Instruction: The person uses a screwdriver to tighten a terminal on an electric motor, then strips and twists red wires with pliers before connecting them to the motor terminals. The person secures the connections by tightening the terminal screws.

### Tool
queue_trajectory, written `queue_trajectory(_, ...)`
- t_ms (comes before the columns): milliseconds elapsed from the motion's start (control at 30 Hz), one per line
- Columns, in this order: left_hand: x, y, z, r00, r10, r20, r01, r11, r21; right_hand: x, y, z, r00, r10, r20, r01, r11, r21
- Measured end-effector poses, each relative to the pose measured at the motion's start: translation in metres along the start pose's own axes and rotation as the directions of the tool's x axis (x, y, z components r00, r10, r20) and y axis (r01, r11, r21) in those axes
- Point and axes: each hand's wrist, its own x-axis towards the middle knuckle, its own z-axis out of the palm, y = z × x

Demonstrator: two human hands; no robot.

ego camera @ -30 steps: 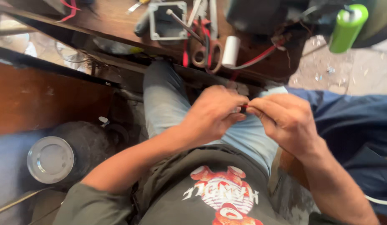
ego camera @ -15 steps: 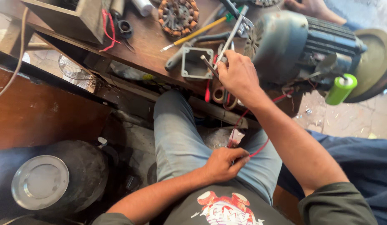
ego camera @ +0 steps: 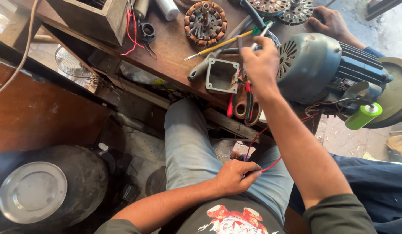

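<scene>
Thin red wire (ego camera: 270,161), grey-blue motor housing (ego camera: 311,65), lime-green cylinder (ego camera: 362,116), yellow-shafted screwdriver (ego camera: 220,44), red-handled pliers (ego camera: 248,97), copper-brown stator windings (ego camera: 205,19), dark brown bench (ego camera: 170,47), faded blue jeans (ego camera: 188,143), silver lid (ego camera: 32,193).

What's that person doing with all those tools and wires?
Someone sits at a wooden bench. The right hand reaches up over the tools by a grey motor, fingers closed on a thin metal tool. The left hand rests on the lap, pinching a red wire. Another person's hand lies at the bench's far edge.
</scene>
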Motion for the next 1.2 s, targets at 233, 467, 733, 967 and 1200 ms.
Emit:
queue_trajectory(233, 0.002, 0.006, -0.007, 0.999, 0.018, -0.039, -0.02, 0.999, -0.035, 0.005, -0.02, 0.031, 0.992, -0.032, 0.125, 0.032, 0.999, 0.002)
queue_trajectory(467, -0.001, 0.003, -0.016, 0.997, 0.06, -0.04, -0.06, 0.998, 0.009, -0.064, 0.003, -0.024, 0.951, -0.139, 0.276, 0.289, 0.716, -0.635)
queue_trajectory(733, 0.001, 0.013, 0.003, 0.99, 0.095, 0.104, -0.107, 0.988, 0.109, -0.085, -0.003, -0.028, 0.914, 0.082, 0.396, 0.281, 0.577, -0.767)
queue_trajectory(967, 0.025, 0.004, -0.016, 0.996, -0.009, 0.086, 0.002, 0.997, 0.082, -0.073, 0.043, -0.017, 0.941, 0.089, 0.328, 0.198, 0.638, -0.744)
queue_trajectory(1200, 0.034, -0.003, -0.03, 0.995, -0.064, 0.072, 0.078, 0.975, -0.21, -0.048, 0.045, -0.06, 0.785, 0.232, 0.574, -0.489, 0.801, 0.345)
